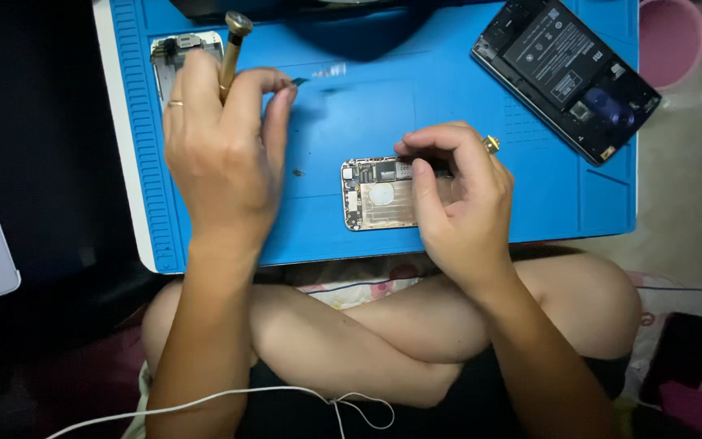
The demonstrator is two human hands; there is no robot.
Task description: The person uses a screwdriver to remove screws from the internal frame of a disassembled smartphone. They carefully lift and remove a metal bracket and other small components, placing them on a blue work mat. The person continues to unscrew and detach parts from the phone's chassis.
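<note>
The step in hand looks like the stripping of a small opened phone (379, 195), lying face-down near the middle of the blue work mat (351, 106); the right hand (457, 203) is curled over its right half, thumb and forefinger pinched at the upper edge as if steadying it or picking at a part there, though what sits between the fingertips is too small to tell; a brass-coloured tool end (491, 145) pokes out just beyond the knuckles at about one o'clock from that hand. The left hand (221, 146) hovers off the mat at about nine o'clock from the phone, fingers loosely closed round a brass-handled screwdriver (233, 49) held nearly upright, its tip hidden behind the fingers.

By my judgement the next move calls for bringing the driver tip down to the phone's exposed top edge with a fine, steady aim while the other hand keeps the body from sliding.

The phone shows a silvery shield plate with a pale round patch, and a dark strip of circuitry along the top; a tiny dark speck, perhaps a screw (297, 172), lies apart at nine o'clock; a larger opened phone (566, 73) rests at one o'clock.
</note>
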